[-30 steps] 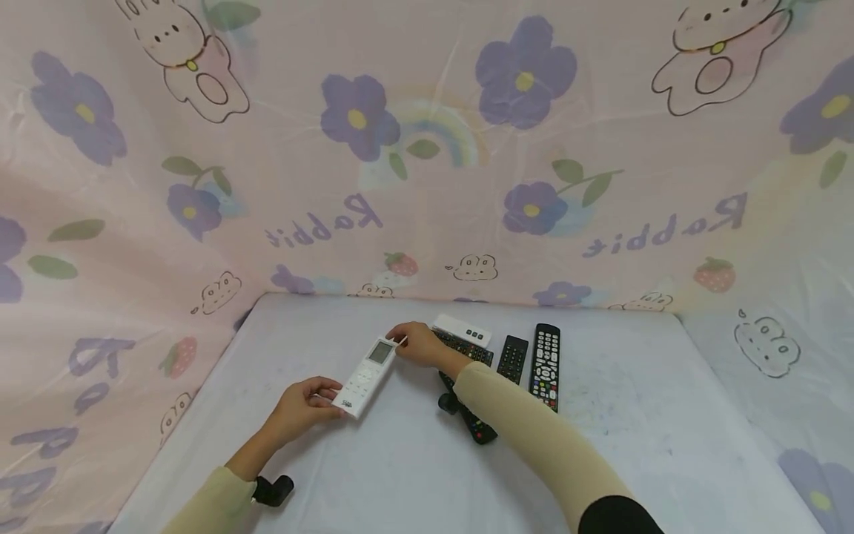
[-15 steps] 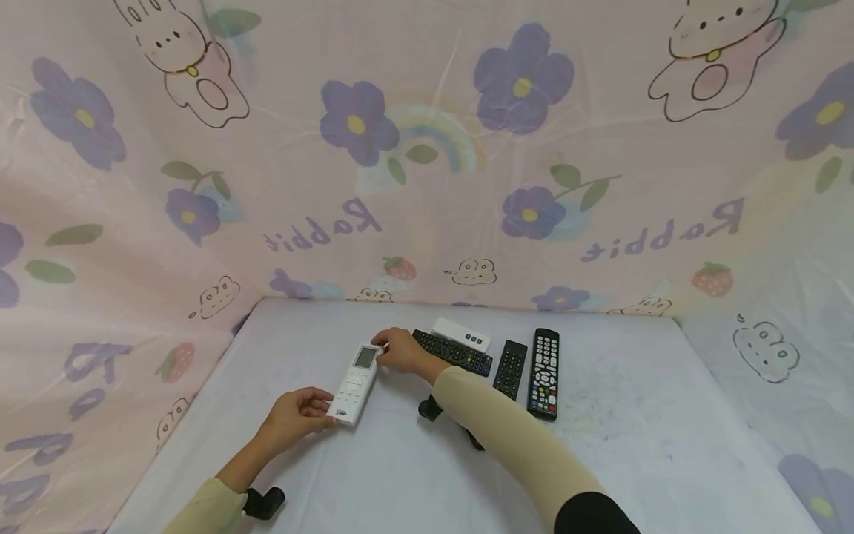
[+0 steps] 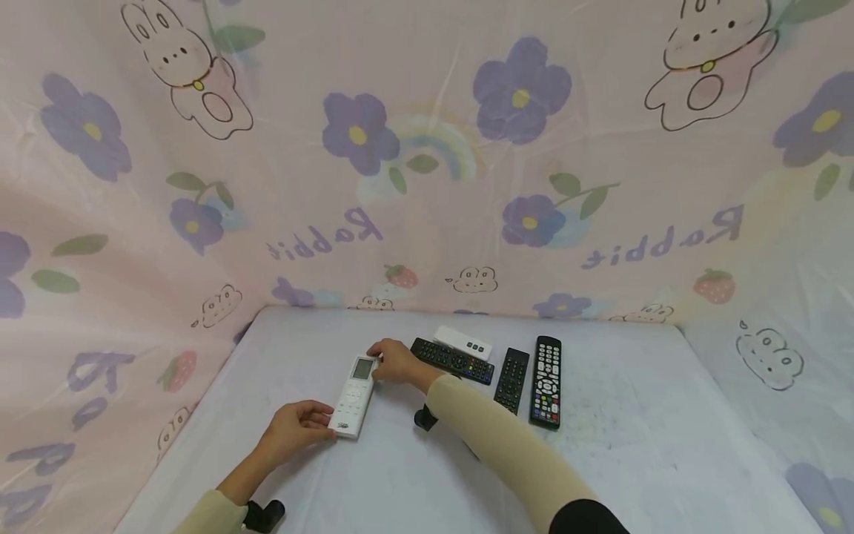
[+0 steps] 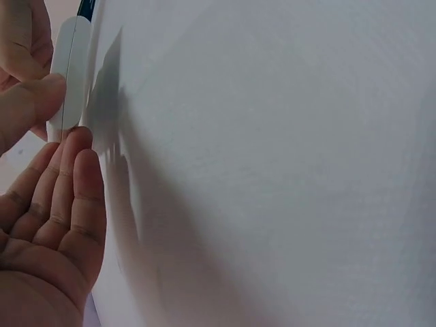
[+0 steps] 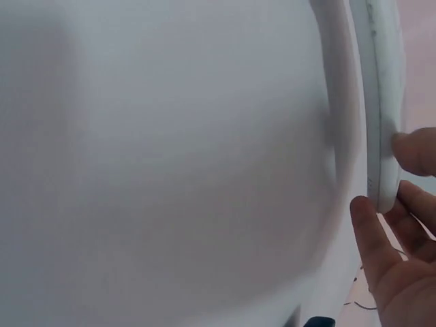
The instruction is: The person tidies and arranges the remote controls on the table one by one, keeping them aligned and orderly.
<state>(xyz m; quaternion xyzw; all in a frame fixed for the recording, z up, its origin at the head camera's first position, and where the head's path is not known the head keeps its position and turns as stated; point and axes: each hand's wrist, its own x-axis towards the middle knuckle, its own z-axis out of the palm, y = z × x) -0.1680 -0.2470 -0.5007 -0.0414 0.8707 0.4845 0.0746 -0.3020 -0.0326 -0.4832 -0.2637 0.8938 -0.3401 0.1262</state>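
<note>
Getting pinched at both ends: the white remote [image 3: 353, 399], near end by the left hand [image 3: 288, 436], far end by the right hand [image 3: 395, 362], over the left half of the counter [image 3: 634, 452]. Just past the right hand, a slanted black remote [image 3: 454, 360] is backed by a white gadget [image 3: 463, 342]. Farther right, a thin remote [image 3: 511, 377] is partly blocked by the right sleeve [image 3: 503, 445]; the big remote [image 3: 546, 382] is left uncovered.

Cream sleeves [image 3: 507, 437] end above bare hands [image 3: 290, 432], with rounded black wrist-worn devices [image 3: 265, 516].
</note>
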